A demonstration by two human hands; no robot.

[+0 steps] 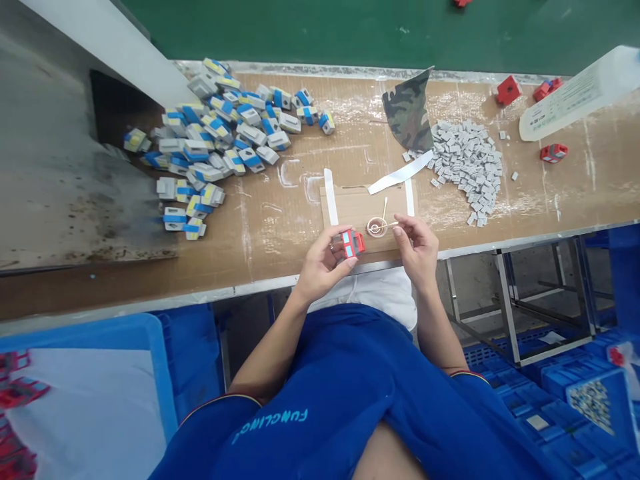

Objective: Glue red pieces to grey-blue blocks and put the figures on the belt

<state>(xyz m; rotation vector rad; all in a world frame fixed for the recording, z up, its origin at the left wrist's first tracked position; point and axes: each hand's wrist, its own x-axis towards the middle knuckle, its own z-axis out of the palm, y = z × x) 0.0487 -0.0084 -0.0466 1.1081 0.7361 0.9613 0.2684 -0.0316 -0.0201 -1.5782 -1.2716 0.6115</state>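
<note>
The person's left hand (325,265) is closed around a small red block (353,243) with pale blue panels, holding it between thumb and fingers. The right hand (417,248) is in a narrow pinch, its fingertips (401,225) holding a thin white stick (389,225) that points toward nine o'clock. The stick's far end is over a small tan ring (376,227) lying on a cardboard sheet (363,205), just beside the red block at about three o'clock from it; whether stick and ring touch cannot be told. A second thin stick (385,208) lies at twelve o'clock from the ring. White strips (400,173) lie on and beside the sheet. All of this is on a cardboard-covered workbench (270,237). From the hands, a heap of blue, white and yellow components (215,133) lies at ten o'clock, and a heap of small grey blocks (467,167) at two o'clock, beside a camouflage cloth (407,110). Further out at two o'clock are loose red parts (509,90) and a white plastic bottle (575,93). Below the bench, blue crates (565,400) sit at four o'clock and a white-lined blue bin (85,413) at eight o'clock.
</note>
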